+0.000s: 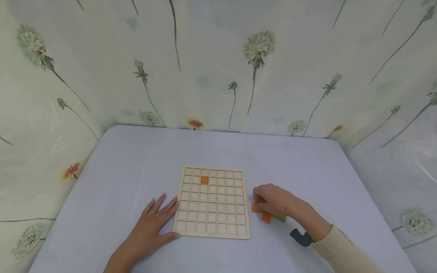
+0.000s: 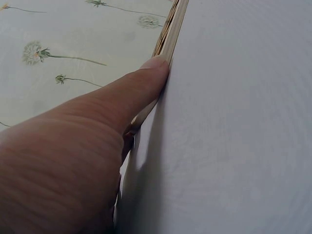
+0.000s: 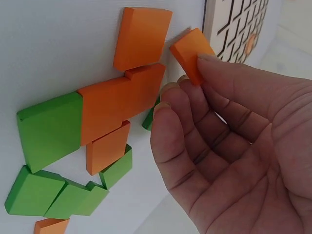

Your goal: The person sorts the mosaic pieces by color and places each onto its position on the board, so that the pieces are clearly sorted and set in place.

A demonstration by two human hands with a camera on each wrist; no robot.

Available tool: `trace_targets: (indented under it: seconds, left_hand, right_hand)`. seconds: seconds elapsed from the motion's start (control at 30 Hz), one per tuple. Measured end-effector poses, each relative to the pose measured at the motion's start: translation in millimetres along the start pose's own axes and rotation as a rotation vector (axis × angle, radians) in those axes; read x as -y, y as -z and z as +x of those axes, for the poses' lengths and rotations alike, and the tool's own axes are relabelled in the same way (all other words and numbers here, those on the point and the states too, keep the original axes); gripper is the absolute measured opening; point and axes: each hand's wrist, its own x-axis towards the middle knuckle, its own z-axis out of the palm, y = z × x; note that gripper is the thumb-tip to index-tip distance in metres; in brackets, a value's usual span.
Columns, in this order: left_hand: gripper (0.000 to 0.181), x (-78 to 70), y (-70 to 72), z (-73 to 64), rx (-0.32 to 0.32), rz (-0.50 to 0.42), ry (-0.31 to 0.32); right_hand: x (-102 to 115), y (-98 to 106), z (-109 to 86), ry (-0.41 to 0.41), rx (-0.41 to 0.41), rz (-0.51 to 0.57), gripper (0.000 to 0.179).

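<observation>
A pale wooden grid board (image 1: 211, 236) lies on the white table, with one orange square tile (image 1: 204, 179) in a cell of its second row from the far edge. Along the board's left side rests my left hand (image 1: 150, 223), fingers spread and straight; its thumb (image 2: 141, 83) touches the board's edge in the left wrist view. My right hand (image 1: 278, 199), right of the board, pinches an orange tile (image 3: 189, 51) between thumb and fingers. Beneath and beside it lie several loose orange tiles (image 3: 141, 36) and green tiles (image 3: 51, 129), mostly hidden by the hand in the head view.
A dark curved object (image 1: 301, 238) lies by the right wrist, partly covered by the arm. White cloth covers the table (image 1: 143, 151). Flower-patterned curtain (image 1: 211, 76) surrounds the back and both sides.
</observation>
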Motion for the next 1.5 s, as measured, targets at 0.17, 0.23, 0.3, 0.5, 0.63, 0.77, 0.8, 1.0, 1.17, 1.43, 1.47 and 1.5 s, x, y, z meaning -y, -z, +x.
trace_targets:
  seconds: [0.17,0.23,0.3,0.5,0.63,0.77,0.8,1.0,1.17,1.43,1.47,1.5]
  left_hand:
    - [0.09,0.4,0.2,-0.5,-0.011,-0.004,-0.007]
    - [0.09,0.7,-0.1,-0.9,-0.02,-0.004,-0.011]
    - [0.09,1.1,-1.0,-1.2,-0.034,0.0,-0.017]
    - [0.09,0.7,-1.4,-1.2,-0.047,-0.003,-0.023]
    - [0.09,-0.6,0.8,-0.9,-0.017,-0.015,-0.01]
    - [0.09,-2.8,3.2,-0.2,0.005,-0.02,0.004]
    - [0.09,-3.5,3.9,0.0,0.012,-0.018,0.008]
    - [0.09,-4.5,5.3,0.2,0.029,-0.009,0.019]
    - [0.09,-4.0,5.6,0.1,0.024,-0.012,0.015]
    - [0.09,-3.2,4.1,-0.2,0.016,-0.01,0.012]
    - [0.09,-3.5,4.3,-0.3,0.012,-0.012,0.009]
    - [0.09,-3.6,4.4,-0.3,0.01,-0.013,0.008]
  right_hand:
    - [3.9,3.5,2.7,-0.023,-0.005,-0.002,0.017]
    - [5.2,6.2,3.2,-0.021,-0.008,-0.007,0.017]
    - [6.4,9.3,3.6,-0.01,-0.012,-0.012,0.017]
    - [10.2,17.1,6.3,0.041,-0.027,-0.021,0.017]
    - [12.8,18.7,8.9,0.061,-0.031,-0.007,0.018]
    - [15.0,17.3,13.1,0.08,-0.038,-0.009,0.019]
    - [15.5,16.7,14.2,0.088,-0.043,-0.008,0.019]
    - [22.0,14.0,21.4,0.128,-0.078,0.005,0.016]
    - [28.7,15.0,27.1,0.164,-0.099,0.001,0.015]
    - [36.4,14.2,38.1,0.238,-0.12,0.005,0.015]
    - [37.6,13.8,39.3,0.243,-0.12,0.003,0.015]
    - [38.9,13.4,40.6,0.244,-0.12,0.001,0.015]
